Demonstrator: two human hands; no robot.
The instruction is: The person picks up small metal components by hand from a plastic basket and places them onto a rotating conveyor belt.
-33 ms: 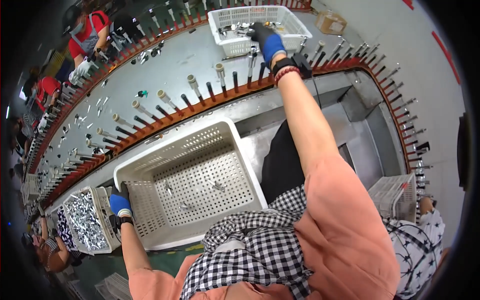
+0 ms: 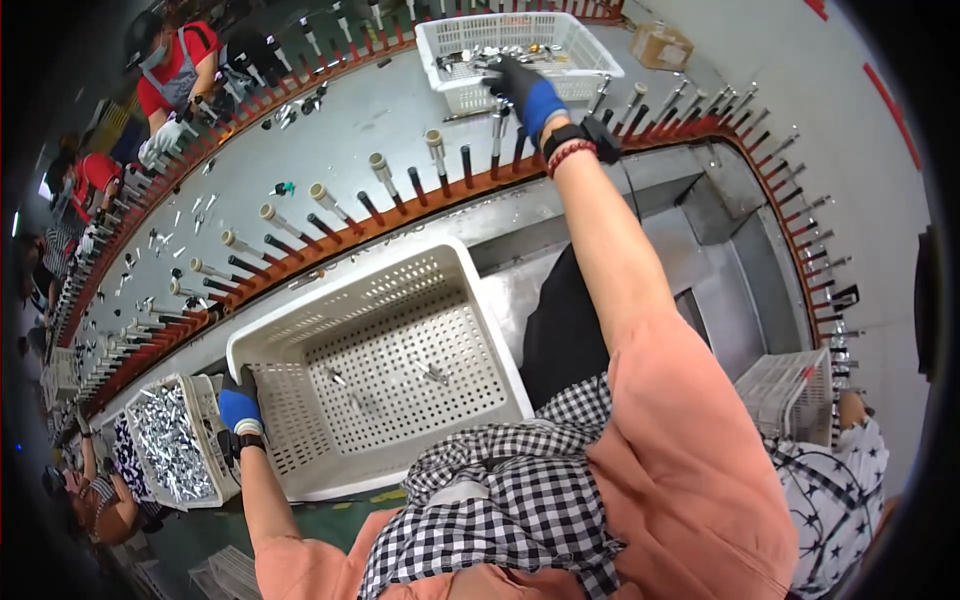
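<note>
My left hand (image 2: 240, 408), in a blue and black glove, grips the left rim of a large white perforated basket (image 2: 285, 430) right in front of me. Only a few small metal pieces (image 2: 432, 375) lie on its floor. My right arm stretches far forward. My right hand (image 2: 520, 85), also gloved, reaches into a smaller white basket (image 2: 596, 55) full of shiny metal parts on the grey table. Its fingers curl down among the parts, and I cannot see whether they hold one.
An orange rail (image 2: 400, 215) lined with upright pegs curves between me and the grey table. A white basket of metal parts (image 2: 170, 450) stands at my left, another white basket (image 2: 790, 390) at my right. A person in red (image 2: 170, 70) works across the table.
</note>
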